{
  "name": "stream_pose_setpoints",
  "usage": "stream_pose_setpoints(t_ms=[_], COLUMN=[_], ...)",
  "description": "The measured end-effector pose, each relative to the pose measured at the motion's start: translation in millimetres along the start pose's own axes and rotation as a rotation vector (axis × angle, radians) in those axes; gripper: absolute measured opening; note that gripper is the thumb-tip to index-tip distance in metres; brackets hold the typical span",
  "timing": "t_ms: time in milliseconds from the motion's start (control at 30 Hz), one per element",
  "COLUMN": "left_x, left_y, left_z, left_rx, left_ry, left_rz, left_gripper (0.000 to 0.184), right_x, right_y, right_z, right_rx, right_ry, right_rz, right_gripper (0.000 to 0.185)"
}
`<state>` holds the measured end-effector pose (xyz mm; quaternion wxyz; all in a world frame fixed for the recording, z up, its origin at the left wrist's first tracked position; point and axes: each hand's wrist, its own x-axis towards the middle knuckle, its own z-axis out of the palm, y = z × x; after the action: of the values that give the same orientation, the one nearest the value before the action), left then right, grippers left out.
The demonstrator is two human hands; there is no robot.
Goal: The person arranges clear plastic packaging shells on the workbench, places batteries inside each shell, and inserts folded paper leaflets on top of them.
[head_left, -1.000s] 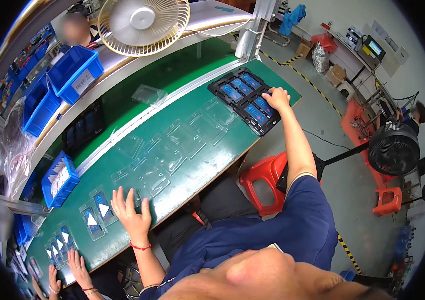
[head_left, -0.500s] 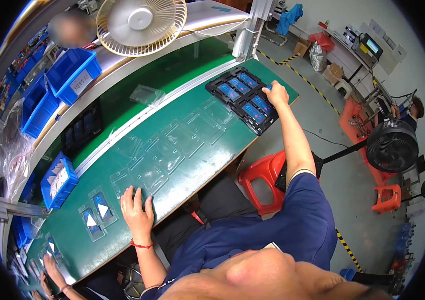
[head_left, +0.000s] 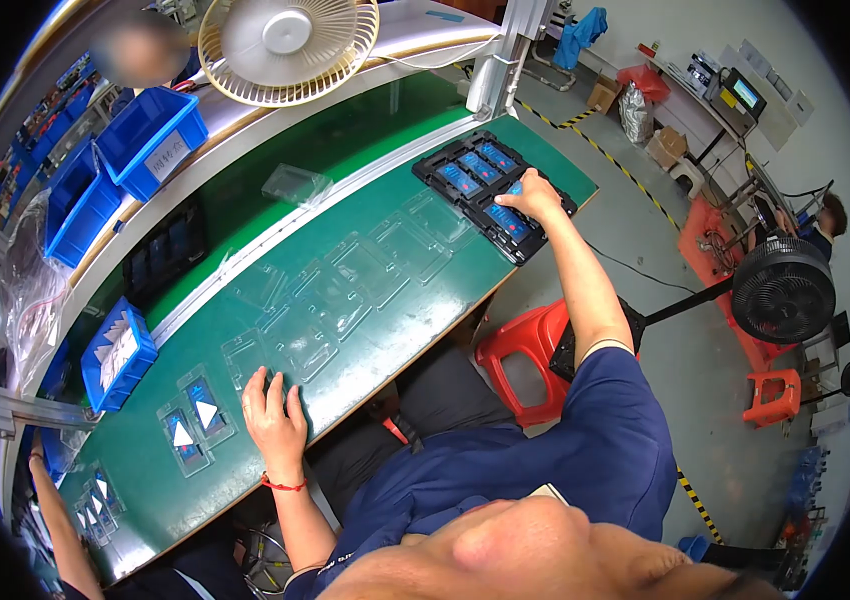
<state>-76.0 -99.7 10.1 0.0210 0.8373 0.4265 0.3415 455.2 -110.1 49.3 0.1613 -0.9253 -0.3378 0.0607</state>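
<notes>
My right hand (head_left: 539, 199) is over the black tray (head_left: 473, 212) at the table's far right end. Its thumb and forefinger are around a blue-faced flat piece (head_left: 515, 188), partly covered by the fingers. More such pieces lie in the tray, among them one blue-faced piece (head_left: 460, 180) in the back row. My left hand (head_left: 275, 422) rests at the table's front edge, fingers spread, holding nothing. Just beyond it are clear plastic blister shells (head_left: 303, 347), laid out in a row toward the tray.
Left of my left hand, two filled shells (head_left: 195, 425) bear white triangles. A blue bin (head_left: 117, 362) holds white slips; blue bins (head_left: 152, 145) and a fan (head_left: 287, 35) stand on the shelf. A co-worker's arm (head_left: 60, 520) reaches in at lower left. A red stool (head_left: 525, 360) is beside me.
My right hand has moved left and toward me over the black tray. My left hand is nearly still. The co-worker's arm has moved from the filled shells toward the bins at far left.
</notes>
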Motion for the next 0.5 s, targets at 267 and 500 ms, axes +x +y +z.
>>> stream_pose_setpoints(t_ms=[267, 500], left_x=[0, 0], left_y=[0, 1], left_z=[2, 0], left_rx=[-0.013, -0.001], left_ry=[-0.003, 0.018], left_rz=[0.001, -0.004], left_gripper=[0.024, 0.023], right_x=[-36, -36], right_y=[-23, -44], right_z=[-8, 1], right_rx=[0.052, -0.144], right_ry=[-0.076, -0.108], right_rz=[-0.101, -0.056], right_gripper=[0.072, 0.086])
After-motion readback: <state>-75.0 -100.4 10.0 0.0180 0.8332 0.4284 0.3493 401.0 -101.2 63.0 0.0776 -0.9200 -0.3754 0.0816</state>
